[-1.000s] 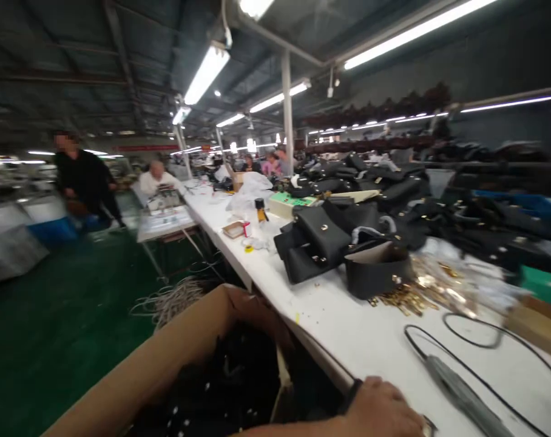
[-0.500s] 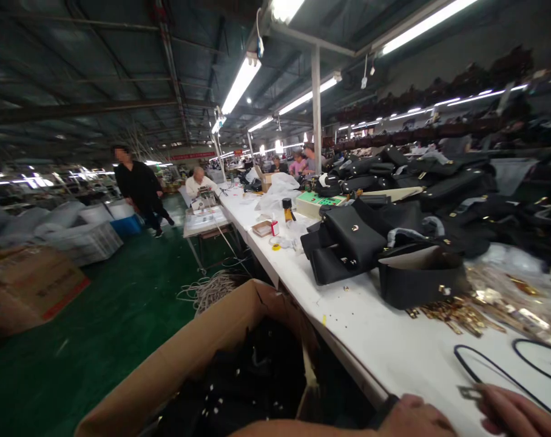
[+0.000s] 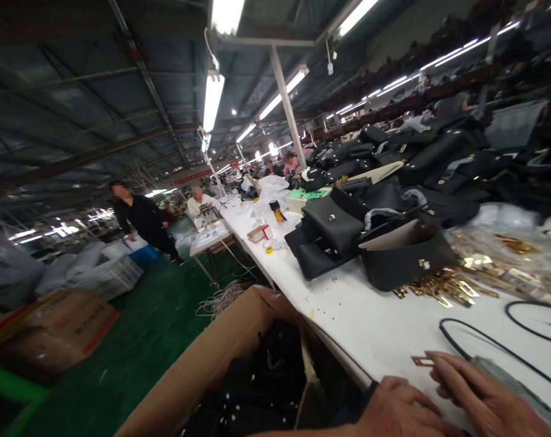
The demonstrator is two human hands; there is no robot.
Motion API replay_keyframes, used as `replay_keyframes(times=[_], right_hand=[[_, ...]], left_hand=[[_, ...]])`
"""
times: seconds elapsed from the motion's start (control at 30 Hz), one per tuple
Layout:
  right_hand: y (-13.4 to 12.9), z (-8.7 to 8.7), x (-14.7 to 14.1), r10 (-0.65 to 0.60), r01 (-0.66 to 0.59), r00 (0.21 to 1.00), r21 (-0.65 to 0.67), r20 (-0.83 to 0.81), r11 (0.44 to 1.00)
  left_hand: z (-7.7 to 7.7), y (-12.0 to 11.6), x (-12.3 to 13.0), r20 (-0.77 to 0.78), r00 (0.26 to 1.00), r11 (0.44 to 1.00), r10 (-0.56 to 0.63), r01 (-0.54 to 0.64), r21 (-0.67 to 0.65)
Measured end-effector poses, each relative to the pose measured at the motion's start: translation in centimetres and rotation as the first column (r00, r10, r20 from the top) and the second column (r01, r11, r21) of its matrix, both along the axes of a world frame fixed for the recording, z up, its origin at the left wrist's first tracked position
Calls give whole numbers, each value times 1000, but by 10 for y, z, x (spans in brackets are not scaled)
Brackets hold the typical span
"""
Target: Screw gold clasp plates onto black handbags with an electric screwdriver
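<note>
My right hand (image 3: 485, 391) is at the lower right over the white table (image 3: 366, 328). Its thumb and fingers pinch a small flat metal plate (image 3: 422, 361) with a slot in it. Just left of it, my left hand (image 3: 400, 406) rests at the table's near edge, its fingers bent. A dark edge (image 3: 370, 394) shows beside these fingers; what they hold is mostly hidden. Behind the right hand lies a grey object (image 3: 507, 376), partly covered, close to a black cord (image 3: 452, 331). Gold metal fittings (image 3: 448, 288) are heaped farther up the table.
Black bags (image 3: 398, 258) pile up along the table's far side. Below the near edge stands an open cardboard box (image 3: 189, 364) holding black pieces. A green-topped device (image 3: 307, 195) sits farther along. A person in black (image 3: 141, 218) is on the green floor at left.
The view has tilted and shifted. My right hand has moved left in the picture with the metal plate, uncovering the grey object. The left hand shows more fully, still beside the dark edge.
</note>
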State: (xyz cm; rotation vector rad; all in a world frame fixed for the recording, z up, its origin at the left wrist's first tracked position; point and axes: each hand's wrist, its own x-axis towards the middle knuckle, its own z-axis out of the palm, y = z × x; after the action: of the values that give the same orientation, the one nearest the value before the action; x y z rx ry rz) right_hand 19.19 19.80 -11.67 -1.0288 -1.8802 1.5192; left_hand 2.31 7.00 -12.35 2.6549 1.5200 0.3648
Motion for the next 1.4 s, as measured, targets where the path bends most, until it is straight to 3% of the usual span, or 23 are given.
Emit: replay_keyframes(times=[0.2,0.5,0.73,0.97,1.27,1.4], right_hand=[[-16,23,-9,33,-33,999,-17,-31,999],[-23,25,-13,104,-105,994,-35,-25,994],[-24,26,-14,58,-59,998,-70,-9,996],[-23,24,-12,68,-67,998,-45,10,997],[-23,21,-11,57,-59,997,50,48,997],[-18,22,-9,15,-18,1000,140,23,990]], left_hand=[[-7,5,8,59,994,996,93,-93,-7],[-7,5,28,231,948,973,217,-229,24],[-11,7,25,231,958,980,171,-189,56],[-6,3,30,174,955,966,242,-253,48],[3,4,30,145,964,971,221,-232,58],[11,-1,33,121,960,967,252,-255,3]])
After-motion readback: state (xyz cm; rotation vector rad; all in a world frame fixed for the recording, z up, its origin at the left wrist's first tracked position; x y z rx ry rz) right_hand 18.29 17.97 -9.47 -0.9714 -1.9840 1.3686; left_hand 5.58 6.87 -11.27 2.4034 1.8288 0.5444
